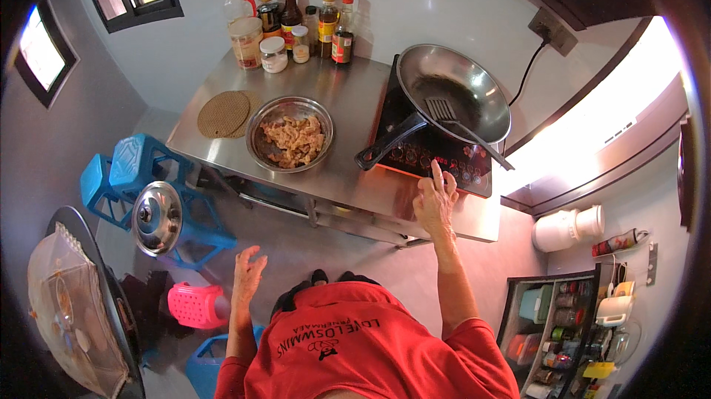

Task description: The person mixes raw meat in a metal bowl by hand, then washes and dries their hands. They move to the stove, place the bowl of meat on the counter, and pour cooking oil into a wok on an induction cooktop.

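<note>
My right hand (435,203) is at the front edge of an induction cooktop (404,153), with fingers stretched toward its lit control panel and nothing held. Whether a fingertip touches the panel I cannot tell. A steel wok (474,73) with a black handle sits on the cooktop. Inside it rests a slotted spatula (443,110), its handle leaning over the wok's near rim. My left hand (249,275) hangs in the air in front of the counter, empty, its fingers loosely bent and apart. On the counter, a metal bowl (255,149) holds raw-looking sliced meat (295,138).
Several bottles and jars (290,25) stand against the wall on the steel counter (352,114). Round woven mats (224,114) lie left of the bowl. Blue stools (141,166), one bearing a steel lid (157,218), and a pink stool (198,305) stand left. A shelf rack (552,332) is at right.
</note>
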The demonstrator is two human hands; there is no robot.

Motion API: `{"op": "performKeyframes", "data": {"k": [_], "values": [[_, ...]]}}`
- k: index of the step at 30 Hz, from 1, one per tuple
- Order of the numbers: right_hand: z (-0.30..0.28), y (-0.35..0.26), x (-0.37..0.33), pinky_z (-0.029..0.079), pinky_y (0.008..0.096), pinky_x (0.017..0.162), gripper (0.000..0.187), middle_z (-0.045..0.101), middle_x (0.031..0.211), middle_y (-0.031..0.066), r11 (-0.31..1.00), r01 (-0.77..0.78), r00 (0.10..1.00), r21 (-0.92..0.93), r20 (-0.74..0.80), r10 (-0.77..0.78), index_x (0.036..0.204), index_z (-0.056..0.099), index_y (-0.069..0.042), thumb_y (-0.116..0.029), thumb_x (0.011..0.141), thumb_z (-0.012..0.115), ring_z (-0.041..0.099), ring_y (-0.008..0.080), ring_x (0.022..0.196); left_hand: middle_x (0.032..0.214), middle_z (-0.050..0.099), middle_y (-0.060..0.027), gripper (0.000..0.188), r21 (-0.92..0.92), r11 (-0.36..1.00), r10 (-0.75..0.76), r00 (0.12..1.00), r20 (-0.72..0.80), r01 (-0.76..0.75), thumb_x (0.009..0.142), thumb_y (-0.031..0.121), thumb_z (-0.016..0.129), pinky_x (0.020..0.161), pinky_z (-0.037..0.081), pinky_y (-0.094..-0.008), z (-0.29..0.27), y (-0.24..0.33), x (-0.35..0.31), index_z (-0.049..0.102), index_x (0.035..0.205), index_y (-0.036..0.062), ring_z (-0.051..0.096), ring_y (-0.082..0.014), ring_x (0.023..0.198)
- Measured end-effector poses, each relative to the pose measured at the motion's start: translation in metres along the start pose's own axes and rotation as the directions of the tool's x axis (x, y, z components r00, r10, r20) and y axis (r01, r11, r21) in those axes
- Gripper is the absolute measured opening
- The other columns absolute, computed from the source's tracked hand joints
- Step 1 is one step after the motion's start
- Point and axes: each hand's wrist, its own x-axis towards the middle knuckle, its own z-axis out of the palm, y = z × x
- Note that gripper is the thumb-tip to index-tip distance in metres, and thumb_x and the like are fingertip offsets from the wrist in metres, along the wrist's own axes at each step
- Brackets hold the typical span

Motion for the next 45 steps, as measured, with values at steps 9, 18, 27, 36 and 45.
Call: {"op": "performKeyframes", "data": {"k": [9, 18, 27, 36, 45], "values": [[0.003, 0.004, 0.008, 0.030, 0.0506, 0.091, 0.029, 0.033, 0.143, 0.0115, 0.994, 0.103, 0.995, 0.032, 0.007, -0.104, 0.089, 0.055, -0.010, -0.004, 0.061, 0.060, 0.032, 0.0388, 0.123, 0.114, 0.048, -0.0100, 0.039, 0.056, 0.995, 0.084, 0.993, -0.079, -0.080, 0.084, 0.026, 0.064, 0.065, 0.046, -0.0276, 0.019, -0.004, 0.003, 0.055, 0.116, 0.0065, 0.054, -0.0173, 0.086], [-0.006, 0.002, 0.010, 0.026, 0.0506, 0.095, 0.028, 0.033, 0.143, 0.0123, 0.990, 0.136, 0.980, -0.024, 0.147, -0.131, 0.090, 0.057, -0.008, -0.006, 0.062, 0.060, 0.031, 0.0376, 0.124, 0.108, 0.054, -0.0069, 0.033, -0.136, 0.979, 0.125, 0.972, -0.199, -0.154, 0.084, 0.021, 0.064, 0.060, 0.047, -0.0249, 0.014, 0.042, 0.032, 0.058, 0.112, 0.0041, 0.057, -0.0139, 0.083], [-0.021, -0.023, 0.010, 0.022, 0.0513, 0.103, 0.026, 0.030, 0.144, 0.0160, 0.999, -0.037, 0.999, -0.022, -0.008, 0.036, 0.093, 0.057, -0.008, -0.003, 0.067, 0.057, 0.027, 0.0421, 0.128, 0.081, 0.062, -0.0031, 0.032, -0.235, 0.918, 0.255, 0.930, -0.267, -0.319, 0.084, 0.018, 0.063, 0.059, 0.043, -0.0223, -0.049, 0.133, 0.147, 0.057, 0.109, 0.0002, 0.054, -0.0079, 0.069], [-0.015, -0.046, -0.004, 0.033, 0.0457, 0.099, 0.024, 0.044, 0.129, 0.0199, 0.924, -0.382, 0.887, -0.005, -0.283, 0.365, 0.093, 0.056, -0.001, 0.005, 0.070, 0.054, 0.039, 0.0374, 0.119, 0.109, 0.056, -0.0107, 0.041, -0.168, 0.803, 0.471, 0.782, -0.408, -0.572, 0.085, 0.017, 0.060, 0.073, 0.046, -0.0292, -0.098, 0.226, 0.358, 0.049, 0.120, -0.0002, 0.056, -0.0171, 0.086], [-0.033, -0.103, -0.028, 0.039, 0.0475, 0.092, 0.016, 0.053, 0.113, 0.0235, 0.818, -0.555, 0.800, -0.155, -0.369, 0.473, 0.093, 0.060, 0.000, -0.011, 0.084, 0.054, 0.048, 0.0394, 0.108, 0.102, 0.061, -0.0120, 0.035, -0.205, 0.741, 0.602, 0.767, -0.220, -0.640, 0.085, 0.009, 0.055, 0.072, 0.048, -0.0319, -0.082, 0.302, 0.541, 0.053, 0.117, -0.0021, 0.058, -0.0183, 0.089]]}}
